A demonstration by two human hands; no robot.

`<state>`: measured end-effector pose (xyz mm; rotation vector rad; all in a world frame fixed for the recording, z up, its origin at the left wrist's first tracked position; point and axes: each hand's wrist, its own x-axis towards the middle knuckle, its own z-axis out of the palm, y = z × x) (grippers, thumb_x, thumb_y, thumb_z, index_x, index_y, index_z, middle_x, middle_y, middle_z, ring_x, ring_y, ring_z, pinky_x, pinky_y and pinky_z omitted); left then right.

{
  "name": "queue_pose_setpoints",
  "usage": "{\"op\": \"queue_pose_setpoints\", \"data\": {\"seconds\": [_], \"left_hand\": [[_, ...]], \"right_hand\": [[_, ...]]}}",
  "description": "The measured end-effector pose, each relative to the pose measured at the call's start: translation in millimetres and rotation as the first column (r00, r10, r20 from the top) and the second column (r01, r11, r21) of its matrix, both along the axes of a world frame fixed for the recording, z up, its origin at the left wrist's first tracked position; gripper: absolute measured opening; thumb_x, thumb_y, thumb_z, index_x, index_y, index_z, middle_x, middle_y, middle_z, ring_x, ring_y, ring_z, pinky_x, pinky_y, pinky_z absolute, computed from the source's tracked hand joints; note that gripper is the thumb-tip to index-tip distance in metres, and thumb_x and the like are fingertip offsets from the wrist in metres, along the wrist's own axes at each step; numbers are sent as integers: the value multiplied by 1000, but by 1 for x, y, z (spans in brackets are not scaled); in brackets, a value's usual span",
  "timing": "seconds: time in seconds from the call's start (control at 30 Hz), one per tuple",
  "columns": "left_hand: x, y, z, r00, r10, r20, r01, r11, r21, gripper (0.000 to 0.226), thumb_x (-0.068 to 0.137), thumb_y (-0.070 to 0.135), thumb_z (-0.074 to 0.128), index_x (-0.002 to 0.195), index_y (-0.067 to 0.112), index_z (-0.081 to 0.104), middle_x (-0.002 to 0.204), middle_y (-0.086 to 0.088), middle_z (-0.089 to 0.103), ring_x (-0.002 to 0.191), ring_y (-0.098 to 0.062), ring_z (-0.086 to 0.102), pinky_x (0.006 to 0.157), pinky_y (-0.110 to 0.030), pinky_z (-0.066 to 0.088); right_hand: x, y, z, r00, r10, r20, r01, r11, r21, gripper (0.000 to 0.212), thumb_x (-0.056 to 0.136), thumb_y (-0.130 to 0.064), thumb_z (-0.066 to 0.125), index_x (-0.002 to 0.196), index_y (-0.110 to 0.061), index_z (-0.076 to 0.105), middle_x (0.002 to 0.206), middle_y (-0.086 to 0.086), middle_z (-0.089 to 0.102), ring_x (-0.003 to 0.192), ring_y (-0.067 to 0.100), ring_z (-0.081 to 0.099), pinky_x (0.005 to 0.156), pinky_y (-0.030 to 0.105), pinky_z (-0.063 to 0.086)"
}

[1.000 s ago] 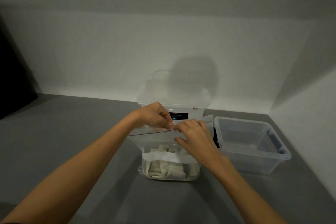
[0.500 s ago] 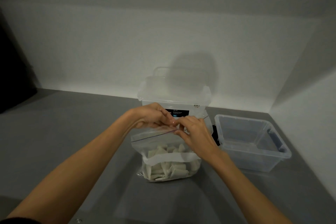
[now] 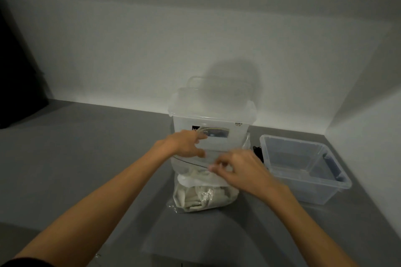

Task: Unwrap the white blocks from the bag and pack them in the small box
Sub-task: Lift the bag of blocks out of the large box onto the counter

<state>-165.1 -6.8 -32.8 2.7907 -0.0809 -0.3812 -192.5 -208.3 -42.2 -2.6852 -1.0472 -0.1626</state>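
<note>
- A person's two bare forearms reach forward over a grey worktop [image 3: 91, 158], seen from a camera worn on the head.
- A clear bag [image 3: 225, 198] stands upright on the worktop in the middle of the view, between the hands and a large box.
- White blocks [image 3: 193, 198] fill the lower half of the bag, packed close together; none are outside it.
- The left hand [image 3: 186, 145] hovers at the far side of the bag's top. Its grip is apart, with the fingers spread and the thumb held away below them. The hand is blurred, and whether it touches the plastic cannot be told.
- The right hand [image 3: 240, 167] is at the near side of the bag's top. Its grip is clamped on the bag: curled fingers and thumb pinch the top edge.
- The small box [image 3: 338, 182], clear with a blue handle on its right end, sits open on the worktop just right of the bag, with nothing visible inside.
- The large box [image 3: 217, 119], clear and lidded with a dark label on its front, stands right behind the bag against a white wall [image 3: 152, 50].
- A small dark thing [image 3: 257, 151], too hidden to identify, shows between the bag and the small box.
</note>
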Motion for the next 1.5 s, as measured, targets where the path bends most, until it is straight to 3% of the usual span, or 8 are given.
{"op": "queue_pose_setpoints", "data": {"seconds": [0.13, 0.37, 0.5, 0.7, 0.87, 0.97, 1.3, 1.5], "left_hand": [[-9, -13, -2, 985, -150, 88, 160, 979, -125, 56, 81, -8, 53, 122, 29, 62, 139, 9, 49, 124, -19, 50, 89, -29, 45], [-44, 3, -32, 954, 58, 294, -159, 930, 332, 61, 88, 22, 55, 140, 44, 33, 128, -1, 48, 106, -28, 60, 80, -37, 47], [-62, 12, -79, 973, 224, 54, -202, 941, -273, 92, 79, 7, 60, 143, 55, 14, 135, 2, 51, 107, -24, 58, 93, -42, 50], [-60, -19, -83, 711, 450, -541, -457, -290, -841, 48, 79, -28, 39, 115, -5, 60, 81, -14, 68, 72, -25, 63, 52, -31, 59], [-54, -23, -70, 660, 221, -718, -482, -609, -630, 34, 61, -11, 31, 74, -10, 62, 66, -21, 67, 54, -32, 67, 44, -33, 57], [-48, -18, -69, 665, 250, -704, -537, -495, -683, 25, 82, 7, 40, 73, -1, 62, 68, -15, 65, 53, -28, 64, 44, -29, 54], [-48, -8, -100, 877, 377, -297, -480, 671, -565, 99, 79, 11, 67, 151, 38, 4, 149, -15, 17, 129, -33, 40, 93, -28, 45], [-50, -10, -102, 955, 290, -57, -284, 843, -457, 93, 75, 19, 72, 147, 38, 17, 121, -2, 20, 107, -20, 41, 96, -27, 45]], "right_hand": [[17, 12, 18, 904, -177, 389, 186, 982, 15, 17, 86, -38, 64, 98, -30, 72, 141, 5, 44, 126, 31, 39, 100, 50, 33], [54, -23, -40, 862, -404, -306, 384, 915, -124, 70, 81, 12, 47, 140, -26, 45, 133, 12, 51, 107, 28, 57, 90, 40, 51], [34, -21, -68, 800, -325, -505, 432, 895, 108, 74, 78, 14, 50, 139, -27, 46, 128, 4, 58, 112, 24, 57, 82, 27, 49], [24, -17, -106, 377, 10, -926, 913, 162, 373, 33, 78, 10, 58, 102, -6, 73, 102, 9, 69, 83, 21, 64, 64, 31, 57], [21, -12, -80, 223, 557, -800, 965, -240, 102, 66, 48, 15, 19, 104, 14, 54, 87, 16, 57, 73, 24, 61, 57, 14, 53], [30, -9, -77, 218, 576, -788, 961, -266, 71, 77, 43, 20, 27, 114, 15, 57, 80, 16, 63, 73, 25, 60, 106, 21, 41], [25, -13, -100, 34, 444, -895, 984, 142, 108, 28, 72, -6, 59, 97, 2, 67, 88, 20, 71, 81, 33, 68, 60, 36, 60], [20, -30, -72, 823, -497, -277, 565, 768, 301, 25, 83, -5, 68, 107, -13, 74, 113, 11, 57, 95, 12, 60, 85, 17, 45]]}}
